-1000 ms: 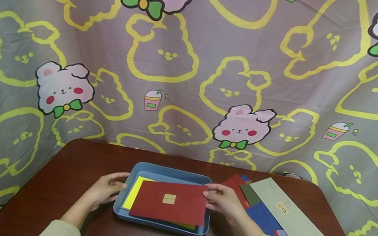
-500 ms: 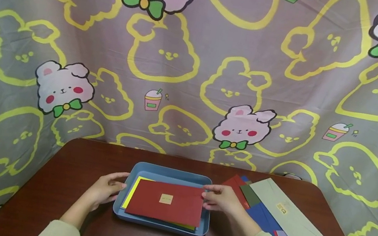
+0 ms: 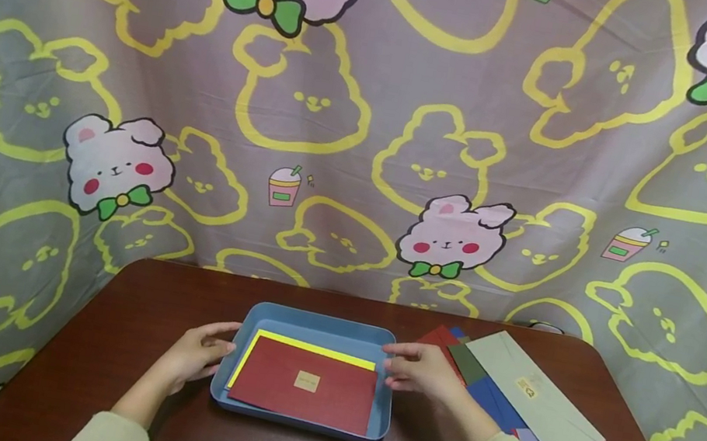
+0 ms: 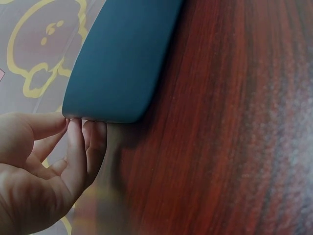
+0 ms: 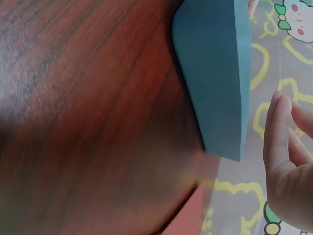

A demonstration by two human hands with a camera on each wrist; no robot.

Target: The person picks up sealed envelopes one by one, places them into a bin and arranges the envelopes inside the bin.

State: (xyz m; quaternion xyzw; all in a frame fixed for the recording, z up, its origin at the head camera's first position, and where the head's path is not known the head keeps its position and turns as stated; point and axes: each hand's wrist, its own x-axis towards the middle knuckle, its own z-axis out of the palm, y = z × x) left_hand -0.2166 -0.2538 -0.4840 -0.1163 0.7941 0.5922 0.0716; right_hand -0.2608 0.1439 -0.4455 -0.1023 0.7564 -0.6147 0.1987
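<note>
Squaring up the dark red envelope (image 3: 305,383) in the blue tray (image 3: 316,322)

It lies flat inside, over a yellow sheet (image 3: 310,347). Our left hand (image 3: 197,352) touches the tray's left wall, right hand (image 3: 422,370) beside its right rim, fingers relaxed, holding nothing; we nudge gently.

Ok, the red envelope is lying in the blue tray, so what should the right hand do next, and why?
Probably reach right for the grey-green envelope topping the fanned pile. The red envelope lies flat in the blue tray over a yellow one; the right hand holds nothing beside the rim, and the left hand touches the tray's other side.
</note>
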